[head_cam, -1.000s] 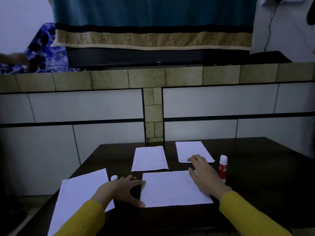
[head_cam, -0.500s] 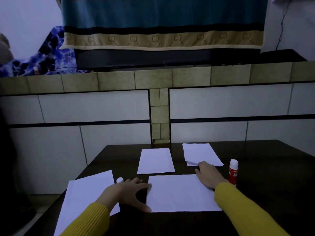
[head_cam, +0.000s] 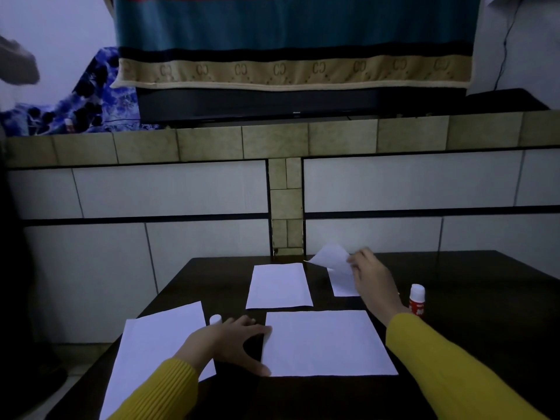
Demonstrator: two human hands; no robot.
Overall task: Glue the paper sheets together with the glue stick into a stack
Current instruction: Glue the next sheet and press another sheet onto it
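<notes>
We lift one sheet, steady another

Our right hand [head_cam: 374, 280] pinches the far sheet [head_cam: 333, 259] beyond the near sheet [head_cam: 327, 344]; our left hand [head_cam: 230, 344], fingers spread, presses its left edge.

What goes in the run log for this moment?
right hand lifting far sheet | left hand steadying near sheet | glue stick upright, untouched

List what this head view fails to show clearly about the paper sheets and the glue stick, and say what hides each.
- Lifted sheet: motion blur; the right hand covers its right part.
- Glue stick: label too small and dim to read; base behind the right sleeve.
- Left sheet: the left hand and sleeve cover its near right corner.
- Glue on any sheet: cannot be told in the dim light.
</notes>
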